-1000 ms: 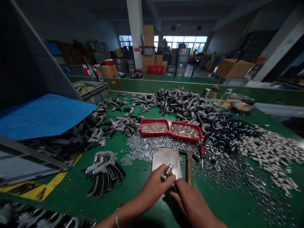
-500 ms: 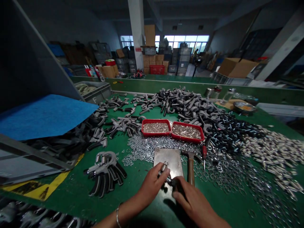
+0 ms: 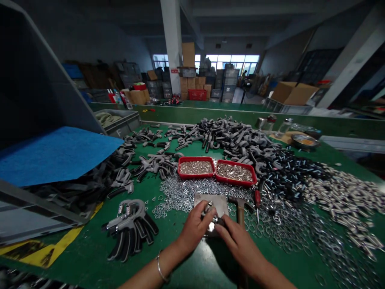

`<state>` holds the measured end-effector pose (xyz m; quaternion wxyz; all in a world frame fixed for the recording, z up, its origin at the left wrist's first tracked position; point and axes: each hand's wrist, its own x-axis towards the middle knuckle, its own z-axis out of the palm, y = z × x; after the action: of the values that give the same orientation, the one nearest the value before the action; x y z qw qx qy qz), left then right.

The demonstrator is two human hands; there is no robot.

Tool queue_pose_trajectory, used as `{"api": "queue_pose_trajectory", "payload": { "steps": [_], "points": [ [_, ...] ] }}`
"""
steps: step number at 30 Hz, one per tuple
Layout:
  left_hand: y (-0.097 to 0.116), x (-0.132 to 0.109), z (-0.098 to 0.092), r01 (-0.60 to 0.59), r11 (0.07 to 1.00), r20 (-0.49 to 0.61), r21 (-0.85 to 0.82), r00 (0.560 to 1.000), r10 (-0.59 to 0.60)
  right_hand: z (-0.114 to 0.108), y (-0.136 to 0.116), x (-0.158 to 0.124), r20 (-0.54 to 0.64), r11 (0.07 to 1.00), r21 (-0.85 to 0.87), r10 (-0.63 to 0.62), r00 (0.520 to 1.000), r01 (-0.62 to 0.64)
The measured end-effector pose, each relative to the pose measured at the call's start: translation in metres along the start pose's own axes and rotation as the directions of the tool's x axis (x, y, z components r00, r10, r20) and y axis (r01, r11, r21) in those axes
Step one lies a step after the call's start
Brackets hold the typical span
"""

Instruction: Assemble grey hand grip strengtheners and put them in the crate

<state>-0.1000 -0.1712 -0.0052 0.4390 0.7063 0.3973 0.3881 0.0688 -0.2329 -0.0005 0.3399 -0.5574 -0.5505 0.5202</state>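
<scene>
Over the metal plate, my two hands meet on one small assembly. My left hand pinches a coiled metal spring between thumb and fingers. A black knob on the part's right end is gripped by my right hand. Fingers hide much of the piece between them. Just right of the plate lies a hammer with a wooden handle, partly under my right forearm. A red-handled screwdriver is beside it. Several assembled hand grips with springs lie to the left.
Two red trays of small metal pins stand behind the plate, amid small metal rings. Grey handles are heaped behind. Rightward lie black knobs with bolts, metal cylinders and larger rings. A grey crate stands left.
The view has shifted, so the bench sits slightly lower in the picture. Both hands have moved a little forward over the plate, still gripping the spring and black knob.
</scene>
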Motion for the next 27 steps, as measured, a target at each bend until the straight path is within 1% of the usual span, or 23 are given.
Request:
{"api": "queue_pose_trajectory", "payload": {
  "steps": [1,3,4,5,6,7,8,9,10,11,13,14,15,16,18,19,20,21,23,24,25,26,27],
  "points": [
    [0.000,0.001,-0.001,-0.068,0.998,0.032,0.006,0.997,0.068,-0.001,0.001,0.001,0.103,0.998,0.018,0.061,0.993,-0.063],
    [0.001,0.004,-0.002,-0.214,0.976,0.126,0.049,0.970,0.206,-0.003,0.001,0.003,0.297,0.981,0.030,0.173,0.939,-0.190],
    [0.001,0.006,-0.003,-0.245,0.967,0.164,0.074,0.959,0.231,-0.004,0.000,0.005,0.303,0.983,0.000,0.177,0.936,-0.186],
    [0.001,0.008,-0.002,-0.229,0.969,0.173,0.097,0.962,0.210,-0.006,-0.001,0.007,0.235,0.990,-0.058,0.140,0.962,-0.130],
    [0.001,0.011,-0.001,-0.168,0.980,0.147,0.107,0.977,0.152,-0.007,-0.002,0.008,0.111,0.989,-0.147,0.051,0.993,-0.034],
    [0.001,0.013,0.002,-0.083,0.992,0.101,0.096,0.992,0.073,-0.009,-0.003,0.010,-0.034,0.965,-0.252,-0.079,0.996,0.068],
    [0.001,0.014,0.004,0.000,0.998,0.045,0.061,0.999,-0.003,-0.009,-0.004,0.011,-0.122,0.937,-0.325,-0.176,0.977,0.128],
    [0.002,0.015,0.007,0.053,0.998,-0.004,0.017,0.999,-0.053,-0.009,-0.004,0.011,-0.156,0.928,-0.343,-0.212,0.965,0.148],
    [0.002,0.015,0.009,0.058,0.998,-0.035,-0.020,0.998,-0.059,-0.009,-0.004,0.011,-0.143,0.940,-0.312,-0.188,0.972,0.136],
    [0.003,0.015,0.011,0.017,0.999,-0.041,-0.035,0.999,-0.018,-0.008,-0.003,0.011,-0.077,0.966,-0.239,-0.116,0.990,0.094],
    [0.003,0.015,0.011,-0.145,0.989,0.018,-0.003,0.989,0.145,-0.007,-0.001,0.011,0.110,0.995,-0.094,0.037,0.993,-0.026],
    [0.002,0.015,0.012,-0.216,0.976,0.065,0.024,0.975,0.214,-0.007,0.000,0.011,0.153,0.996,-0.076,0.061,0.986,-0.050],
    [0.000,0.016,0.012,-0.247,0.968,0.096,0.045,0.965,0.242,-0.008,0.000,0.012,0.127,0.995,-0.099,0.039,0.991,-0.027],
    [-0.002,0.017,0.013,-0.227,0.972,0.097,0.060,0.971,0.221,-0.009,0.000,0.013,0.054,0.989,-0.147,-0.015,0.998,0.023],
    [-0.006,0.020,0.017,-0.072,0.996,0.006,0.054,0.997,0.071,-0.013,-0.001,0.015,-0.137,0.961,-0.250,-0.157,0.978,0.119],
    [-0.007,0.021,0.019,0.000,0.999,-0.052,0.036,0.999,0.001,-0.014,-0.002,0.015,-0.178,0.962,-0.241,-0.170,0.969,0.124],
    [-0.008,0.022,0.021,0.030,0.999,-0.090,0.022,0.996,-0.028,-0.016,-0.002,0.016,-0.171,0.978,-0.185,-0.130,0.977,0.098],
    [-0.008,0.022,0.022,0.007,1.000,-0.093,0.021,0.996,-0.005,-0.017,-0.002,0.017,-0.111,0.994,-0.102,-0.051,0.992,0.040],
    [-0.009,0.022,0.023,-0.147,0.987,-0.014,0.057,0.989,0.148,-0.019,-0.002,0.018,0.057,0.995,0.035,0.096,0.994,-0.099],
    [-0.009,0.022,0.024,-0.224,0.972,0.044,0.075,0.974,0.221,-0.020,-0.001,0.018,0.107,0.991,0.053,0.119,0.987,-0.126],
    [-0.010,0.022,0.024,-0.259,0.962,0.086,0.088,0.964,0.252,-0.020,0.000,0.019,0.103,0.994,0.037,0.100,0.990,-0.104],
    [-0.011,0.023,0.025,-0.242,0.965,0.086,0.097,0.968,0.234,-0.020,0.001,0.019,0.054,0.999,0.003,0.052,0.997,-0.052],
    [-0.012,0.023,0.027,-0.181,0.978,0.043,0.102,0.983,0.177,-0.020,0.003,0.020,-0.021,0.999,-0.043,-0.016,1.000,0.015]
  ]
}}
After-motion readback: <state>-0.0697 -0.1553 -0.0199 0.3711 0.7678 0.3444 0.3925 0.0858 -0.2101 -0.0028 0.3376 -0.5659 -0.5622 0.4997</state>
